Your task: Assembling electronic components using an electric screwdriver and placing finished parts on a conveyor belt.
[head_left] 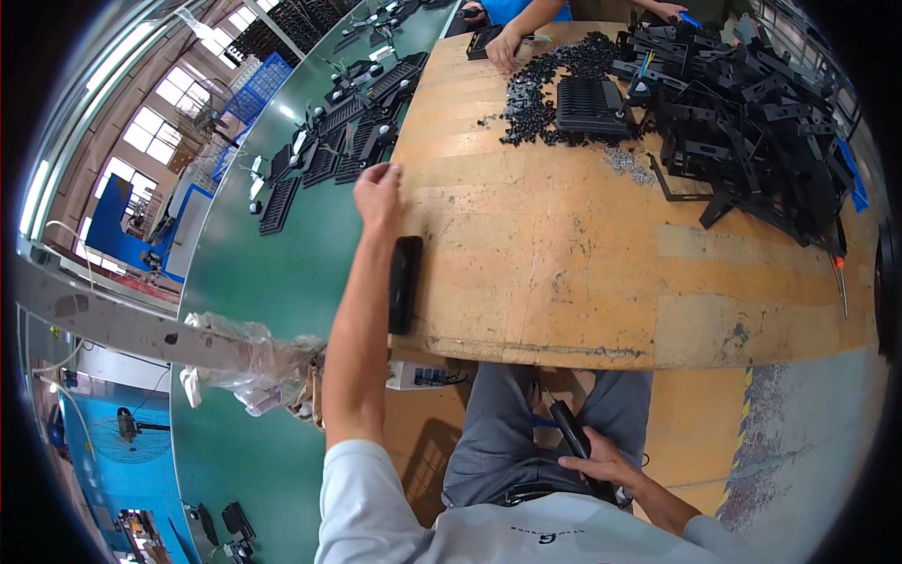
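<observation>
My left hand (pixel 379 195) reaches out over the left edge of the wooden table (pixel 526 235), its fingers closed. Whether anything small is between them is hidden. Just beyond it, on the green surface (pixel 291 258), lie several black finned housings (pixel 351 150) with wires and white parts. Below my left wrist a black oblong case (pixel 405 285) lies along the table's left edge. In my lap, my right hand (pixel 601 461) is wrapped round a black electric screwdriver (pixel 569 429), with its thin bit pointing away from me.
Black brackets (pixel 752 122) are heaped at the table's far right. Small black parts (pixel 531 108) and silver screws (pixel 628 164) lie around a finned plate (pixel 592 105). An orange-tipped tool (pixel 840 273) lies at the right. Across the table is another person's hand (pixel 505 52). A plastic-wrapped bar (pixel 254 352) is at left.
</observation>
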